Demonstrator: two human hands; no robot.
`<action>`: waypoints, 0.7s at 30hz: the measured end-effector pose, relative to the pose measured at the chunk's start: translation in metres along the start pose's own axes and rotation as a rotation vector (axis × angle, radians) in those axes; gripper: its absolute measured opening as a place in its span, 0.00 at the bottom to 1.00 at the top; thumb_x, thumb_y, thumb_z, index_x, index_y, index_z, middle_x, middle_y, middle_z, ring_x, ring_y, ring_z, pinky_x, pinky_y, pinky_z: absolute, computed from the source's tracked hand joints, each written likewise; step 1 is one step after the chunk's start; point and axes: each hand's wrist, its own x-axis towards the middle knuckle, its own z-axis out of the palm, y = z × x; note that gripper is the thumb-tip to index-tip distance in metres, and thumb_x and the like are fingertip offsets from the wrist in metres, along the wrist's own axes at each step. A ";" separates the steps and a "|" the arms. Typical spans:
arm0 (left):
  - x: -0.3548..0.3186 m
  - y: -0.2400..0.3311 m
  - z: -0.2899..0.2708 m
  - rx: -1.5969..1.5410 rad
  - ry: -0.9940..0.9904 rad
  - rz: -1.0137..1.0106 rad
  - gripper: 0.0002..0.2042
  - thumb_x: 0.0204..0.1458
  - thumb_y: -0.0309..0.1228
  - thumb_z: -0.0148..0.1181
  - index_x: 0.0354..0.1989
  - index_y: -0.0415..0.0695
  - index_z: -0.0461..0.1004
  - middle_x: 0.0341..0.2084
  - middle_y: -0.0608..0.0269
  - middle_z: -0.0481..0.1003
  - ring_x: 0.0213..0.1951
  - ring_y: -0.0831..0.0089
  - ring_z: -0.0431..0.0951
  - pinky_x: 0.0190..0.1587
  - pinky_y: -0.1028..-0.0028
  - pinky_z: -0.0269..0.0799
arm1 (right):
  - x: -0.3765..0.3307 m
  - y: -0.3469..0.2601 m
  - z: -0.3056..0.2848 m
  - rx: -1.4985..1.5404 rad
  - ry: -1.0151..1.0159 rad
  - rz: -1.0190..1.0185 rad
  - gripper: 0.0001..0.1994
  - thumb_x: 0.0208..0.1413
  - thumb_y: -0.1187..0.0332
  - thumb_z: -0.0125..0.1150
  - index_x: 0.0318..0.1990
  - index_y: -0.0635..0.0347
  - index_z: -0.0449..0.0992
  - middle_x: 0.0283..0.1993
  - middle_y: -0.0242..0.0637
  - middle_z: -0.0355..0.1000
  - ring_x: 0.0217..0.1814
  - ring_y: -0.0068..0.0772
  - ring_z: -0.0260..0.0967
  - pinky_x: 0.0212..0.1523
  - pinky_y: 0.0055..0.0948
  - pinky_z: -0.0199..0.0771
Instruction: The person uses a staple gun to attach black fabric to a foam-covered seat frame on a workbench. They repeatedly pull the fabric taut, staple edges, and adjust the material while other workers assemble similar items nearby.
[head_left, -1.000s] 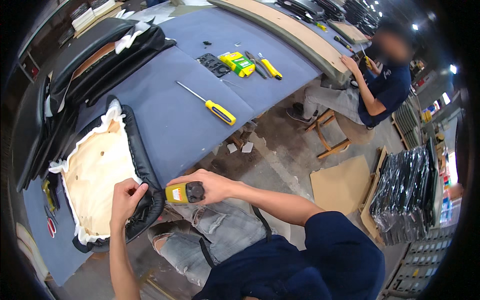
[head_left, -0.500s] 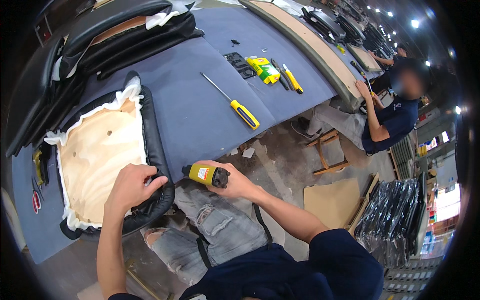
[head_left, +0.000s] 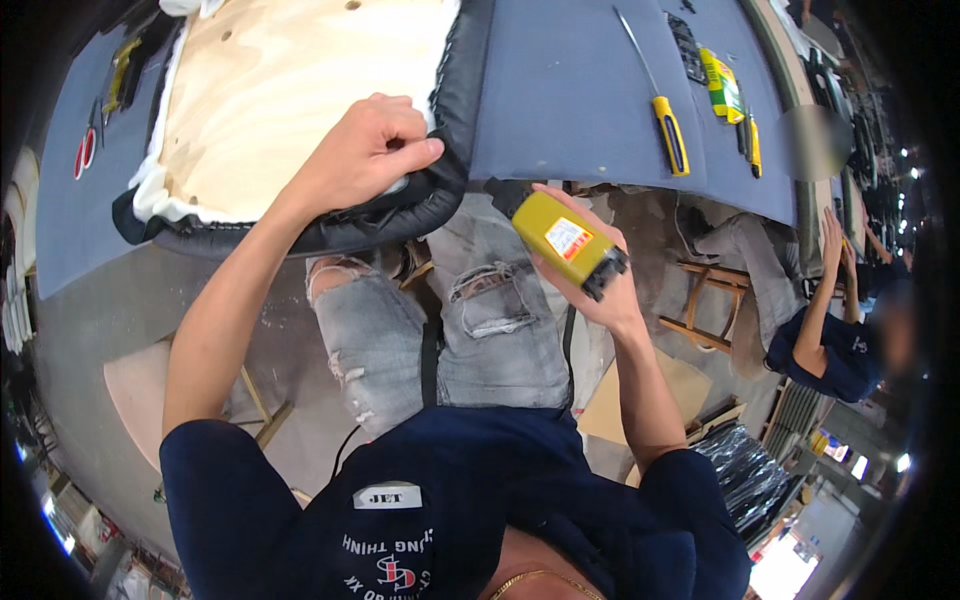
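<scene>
An upside-down seat cushion with a pale wooden board (head_left: 290, 110) lies at the near edge of the blue-topped table, its front corner overhanging. White padding (head_left: 155, 203) lines the board, and a black leather-like cover (head_left: 330, 236) wraps the outside. At the cushion's near right corner, my left hand (head_left: 370, 150) has its fingers curled over the cover's edge, pinching it. My right hand (head_left: 610, 285) grips a yellow staple gun (head_left: 560, 238) just right of that corner. Its black nose points toward the cushion and appears apart from it; the fingers are partly hidden behind the body.
On the table lie a yellow-handled screwdriver (head_left: 671, 135), a yellow-green box (head_left: 722, 87), a yellow utility knife (head_left: 754, 147) and red-handled scissors (head_left: 86, 153). A wooden stool (head_left: 705, 305) and a co-worker (head_left: 830, 345) are at the right.
The whole view has tilted down and turned, so the cushion sits higher and more upright in the picture. The staple gun has tilted, its rear end lower; both hands keep their grips.
</scene>
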 end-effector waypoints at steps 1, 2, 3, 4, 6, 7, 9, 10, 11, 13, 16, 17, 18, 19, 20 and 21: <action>-0.002 -0.001 -0.001 0.003 0.002 -0.007 0.22 0.57 0.31 0.64 0.18 0.40 0.56 0.15 0.61 0.53 0.25 0.66 0.54 0.34 0.65 0.53 | -0.001 -0.004 0.002 0.019 -0.033 -0.001 0.33 0.48 0.74 0.68 0.66 0.62 0.71 0.59 0.48 0.78 0.59 0.39 0.78 0.63 0.34 0.72; -0.004 -0.001 -0.002 0.005 0.002 -0.030 0.22 0.57 0.32 0.64 0.18 0.41 0.56 0.15 0.62 0.53 0.25 0.67 0.54 0.34 0.66 0.53 | -0.001 -0.007 0.004 0.038 -0.062 -0.002 0.33 0.48 0.72 0.68 0.66 0.62 0.71 0.59 0.49 0.78 0.59 0.41 0.78 0.62 0.34 0.72; -0.005 -0.001 -0.002 0.015 0.008 -0.032 0.23 0.57 0.32 0.64 0.18 0.41 0.56 0.15 0.62 0.53 0.25 0.67 0.54 0.34 0.66 0.54 | 0.001 -0.007 0.004 0.032 -0.091 -0.012 0.33 0.47 0.71 0.68 0.66 0.62 0.72 0.59 0.49 0.78 0.59 0.42 0.78 0.62 0.35 0.72; -0.005 -0.001 -0.002 0.025 0.012 -0.033 0.23 0.57 0.32 0.65 0.18 0.40 0.56 0.15 0.62 0.53 0.25 0.67 0.54 0.34 0.66 0.54 | 0.003 -0.007 0.006 0.026 -0.117 -0.023 0.34 0.47 0.69 0.69 0.66 0.62 0.72 0.59 0.50 0.77 0.60 0.44 0.78 0.62 0.35 0.72; -0.004 -0.002 -0.001 0.034 0.009 -0.039 0.23 0.57 0.33 0.65 0.18 0.41 0.56 0.15 0.63 0.53 0.25 0.67 0.54 0.35 0.66 0.55 | 0.008 -0.004 0.011 0.001 -0.127 -0.041 0.35 0.45 0.67 0.70 0.65 0.63 0.72 0.59 0.50 0.77 0.61 0.46 0.77 0.62 0.36 0.72; -0.004 -0.003 -0.001 0.034 0.003 -0.045 0.23 0.57 0.33 0.65 0.18 0.41 0.56 0.15 0.63 0.54 0.25 0.67 0.55 0.35 0.67 0.55 | 0.010 -0.003 0.013 -0.004 -0.119 -0.035 0.35 0.45 0.67 0.70 0.65 0.63 0.72 0.59 0.50 0.77 0.61 0.46 0.77 0.62 0.36 0.72; -0.004 -0.003 0.000 0.047 0.008 -0.036 0.23 0.57 0.33 0.64 0.18 0.41 0.56 0.15 0.62 0.54 0.24 0.67 0.55 0.35 0.67 0.56 | 0.015 -0.004 0.016 -0.012 -0.110 -0.022 0.35 0.45 0.67 0.70 0.65 0.63 0.71 0.59 0.50 0.77 0.61 0.47 0.77 0.62 0.36 0.72; -0.005 -0.003 0.001 0.061 0.019 -0.023 0.23 0.57 0.33 0.64 0.18 0.41 0.56 0.15 0.62 0.54 0.24 0.66 0.56 0.35 0.67 0.56 | 0.017 -0.004 0.017 -0.006 -0.122 -0.024 0.35 0.45 0.68 0.70 0.65 0.63 0.71 0.59 0.50 0.77 0.61 0.47 0.77 0.62 0.36 0.72; -0.006 -0.003 0.002 0.074 0.031 -0.010 0.23 0.58 0.33 0.64 0.18 0.42 0.56 0.15 0.62 0.54 0.24 0.66 0.56 0.35 0.67 0.56 | 0.020 -0.005 0.018 0.000 -0.135 -0.025 0.35 0.45 0.68 0.70 0.65 0.63 0.71 0.59 0.49 0.77 0.61 0.47 0.77 0.62 0.36 0.73; -0.007 -0.004 0.005 0.103 0.020 0.028 0.22 0.58 0.33 0.64 0.18 0.42 0.56 0.15 0.62 0.54 0.23 0.66 0.56 0.35 0.67 0.57 | 0.026 -0.003 0.020 0.011 -0.164 -0.030 0.35 0.45 0.69 0.70 0.65 0.62 0.70 0.59 0.49 0.77 0.61 0.47 0.77 0.62 0.37 0.73; -0.008 -0.006 0.008 0.109 0.016 0.043 0.23 0.57 0.33 0.64 0.18 0.42 0.56 0.15 0.62 0.55 0.23 0.64 0.57 0.35 0.66 0.57 | 0.032 -0.002 0.015 0.005 -0.212 -0.043 0.35 0.45 0.72 0.70 0.65 0.62 0.70 0.60 0.48 0.76 0.61 0.48 0.77 0.62 0.37 0.73; -0.009 -0.006 0.010 0.105 0.015 0.044 0.23 0.57 0.33 0.65 0.18 0.42 0.56 0.15 0.62 0.55 0.23 0.64 0.57 0.34 0.65 0.57 | 0.035 -0.001 0.013 -0.003 -0.230 -0.057 0.35 0.45 0.73 0.69 0.65 0.62 0.70 0.59 0.48 0.76 0.60 0.49 0.77 0.62 0.38 0.73; -0.004 -0.003 0.009 0.123 0.016 0.023 0.23 0.57 0.33 0.65 0.18 0.42 0.56 0.15 0.62 0.55 0.23 0.64 0.57 0.34 0.65 0.57 | 0.039 -0.001 0.006 -0.019 -0.229 -0.085 0.34 0.44 0.74 0.69 0.65 0.62 0.70 0.59 0.48 0.76 0.60 0.50 0.77 0.62 0.38 0.73; -0.003 0.000 0.010 0.141 0.014 0.007 0.23 0.56 0.33 0.66 0.18 0.42 0.56 0.15 0.62 0.55 0.23 0.64 0.57 0.33 0.65 0.56 | 0.039 0.000 0.004 0.027 -0.252 -0.101 0.34 0.44 0.75 0.68 0.65 0.62 0.70 0.59 0.46 0.77 0.60 0.45 0.76 0.63 0.37 0.72; -0.004 0.003 0.011 0.158 0.010 -0.004 0.23 0.56 0.34 0.66 0.18 0.42 0.57 0.15 0.62 0.55 0.23 0.64 0.57 0.32 0.65 0.56 | 0.038 0.002 0.009 0.070 -0.270 -0.118 0.34 0.45 0.76 0.67 0.66 0.61 0.70 0.59 0.44 0.77 0.60 0.41 0.76 0.64 0.36 0.71; -0.003 0.002 0.013 0.188 0.049 -0.028 0.23 0.55 0.33 0.67 0.18 0.42 0.56 0.15 0.61 0.55 0.23 0.64 0.57 0.31 0.64 0.55 | 0.039 0.002 0.001 0.079 -0.265 -0.140 0.35 0.45 0.77 0.66 0.66 0.61 0.71 0.60 0.42 0.77 0.61 0.37 0.75 0.64 0.35 0.70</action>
